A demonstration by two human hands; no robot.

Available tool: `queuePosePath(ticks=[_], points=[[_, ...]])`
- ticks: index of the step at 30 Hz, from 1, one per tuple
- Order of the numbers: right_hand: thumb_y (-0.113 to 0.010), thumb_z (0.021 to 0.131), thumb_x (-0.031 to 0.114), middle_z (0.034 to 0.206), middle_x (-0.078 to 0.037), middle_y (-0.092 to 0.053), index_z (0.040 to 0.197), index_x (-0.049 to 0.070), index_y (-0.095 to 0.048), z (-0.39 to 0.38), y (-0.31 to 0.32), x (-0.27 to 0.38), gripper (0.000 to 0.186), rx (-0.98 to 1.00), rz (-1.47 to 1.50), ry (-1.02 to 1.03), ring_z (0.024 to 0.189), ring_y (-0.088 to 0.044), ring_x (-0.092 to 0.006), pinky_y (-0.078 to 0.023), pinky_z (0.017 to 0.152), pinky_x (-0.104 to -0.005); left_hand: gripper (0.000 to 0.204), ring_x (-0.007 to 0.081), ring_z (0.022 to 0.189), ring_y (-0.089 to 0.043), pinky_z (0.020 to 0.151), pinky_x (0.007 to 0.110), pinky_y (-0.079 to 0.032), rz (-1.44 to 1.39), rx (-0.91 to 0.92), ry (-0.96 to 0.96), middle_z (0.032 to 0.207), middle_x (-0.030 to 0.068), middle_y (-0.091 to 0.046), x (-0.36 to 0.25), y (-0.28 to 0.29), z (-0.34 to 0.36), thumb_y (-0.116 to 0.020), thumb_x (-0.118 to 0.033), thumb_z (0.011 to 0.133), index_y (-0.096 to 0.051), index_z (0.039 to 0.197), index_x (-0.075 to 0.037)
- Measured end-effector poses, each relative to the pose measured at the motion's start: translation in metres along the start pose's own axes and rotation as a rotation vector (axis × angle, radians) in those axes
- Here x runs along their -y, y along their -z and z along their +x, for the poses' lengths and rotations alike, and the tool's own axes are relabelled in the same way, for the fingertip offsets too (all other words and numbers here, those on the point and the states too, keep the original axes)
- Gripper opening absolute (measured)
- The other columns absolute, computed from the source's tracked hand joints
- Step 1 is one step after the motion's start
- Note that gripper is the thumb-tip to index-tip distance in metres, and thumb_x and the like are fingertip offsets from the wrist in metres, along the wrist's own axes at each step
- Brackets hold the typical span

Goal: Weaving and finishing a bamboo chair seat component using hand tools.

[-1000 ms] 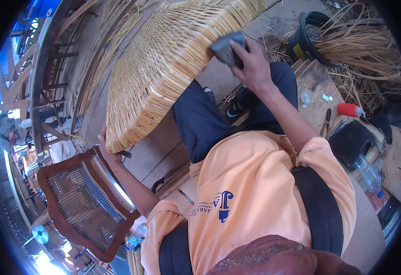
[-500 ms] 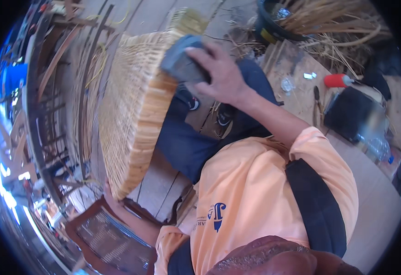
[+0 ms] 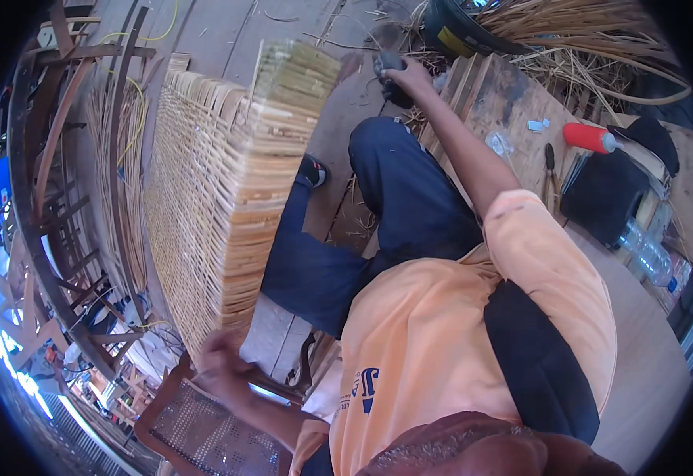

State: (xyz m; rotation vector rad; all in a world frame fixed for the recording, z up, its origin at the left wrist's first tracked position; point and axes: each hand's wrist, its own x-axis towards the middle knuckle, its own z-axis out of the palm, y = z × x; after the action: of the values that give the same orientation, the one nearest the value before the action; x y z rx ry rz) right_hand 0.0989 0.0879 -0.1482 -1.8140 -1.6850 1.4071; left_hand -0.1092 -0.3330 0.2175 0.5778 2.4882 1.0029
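A large woven cane piece point(image 3: 204, 182) stands on edge left of my legs, its thick pale side wrapped in strands. Away from it, beyond my knee and near the dark bucket, my right hand point(image 3: 412, 78) is closed on a dark grey block-like pad point(image 3: 392, 70); its exact kind is unclear. At the near lower end of the woven piece is my left hand point(image 3: 223, 357), smeared by motion. Whether its fingers touch the cane cannot be made out.
A wooden chair frame with a cane panel point(image 3: 212, 424) lies below my left forearm. To the right, a wooden board point(image 3: 513, 107) bears a red bottle point(image 3: 588, 137) and tools. A dark bucket point(image 3: 461, 32) and loose cane strands point(image 3: 592, 40) lie beyond. Wooden frames point(image 3: 45, 214) line the left.
My right hand has moved off the woven piece, away and to the right, with the dark pad. My left hand has shifted at the lower end, and the woven piece has turned somewhat.
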Motion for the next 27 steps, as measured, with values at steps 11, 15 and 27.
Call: queuePosePath(ticks=[11, 15, 27], points=[[-0.060, 0.080, 0.044, 0.123, -0.024, -0.048, 0.126, 0.006, -0.042, 0.000, -0.034, -0.005, 0.062, -0.237, -0.255, -0.248, 0.115, -0.048, -0.0395, -0.041, 0.096, -0.0453, 0.027, 0.0108, 0.049, -0.048, 0.048, 0.024, -0.043, -0.998, 0.356, 0.717, 0.086, 0.0087, -0.059, 0.080, -0.145, -0.023, -0.055, -0.031, 0.092, -0.058, 0.096, -0.004], [-0.058, 0.079, 0.028, 0.117, -0.024, -0.052, 0.122, 0.004, -0.049, -0.044, -0.012, -0.010, 0.051, -0.087, 0.018, 0.184, 0.112, -0.050, -0.0399, -0.041, 0.095, -0.0438, 0.025, 0.0093, 0.048, -0.046, 0.046, 0.023, -0.038, -0.432, 0.705, 0.594, 0.069, 0.0044, -0.056, 0.060, -0.163, -0.030, -0.051, -0.023, 0.094, -0.058, 0.103, -0.001], [-0.055, 0.085, 0.024, 0.092, -0.016, -0.062, 0.100, 0.004, -0.063, -0.177, 0.062, -0.024, 0.026, -0.183, 0.273, 0.345, 0.091, -0.058, -0.0334, -0.046, 0.082, -0.0411, 0.018, 0.0109, 0.046, -0.044, 0.042, 0.024, -0.038, -0.359, 0.852, 0.745, 0.064, 0.0007, -0.047, 0.080, -0.200, -0.012, -0.054, -0.021, 0.092, -0.057, 0.099, -0.005]])
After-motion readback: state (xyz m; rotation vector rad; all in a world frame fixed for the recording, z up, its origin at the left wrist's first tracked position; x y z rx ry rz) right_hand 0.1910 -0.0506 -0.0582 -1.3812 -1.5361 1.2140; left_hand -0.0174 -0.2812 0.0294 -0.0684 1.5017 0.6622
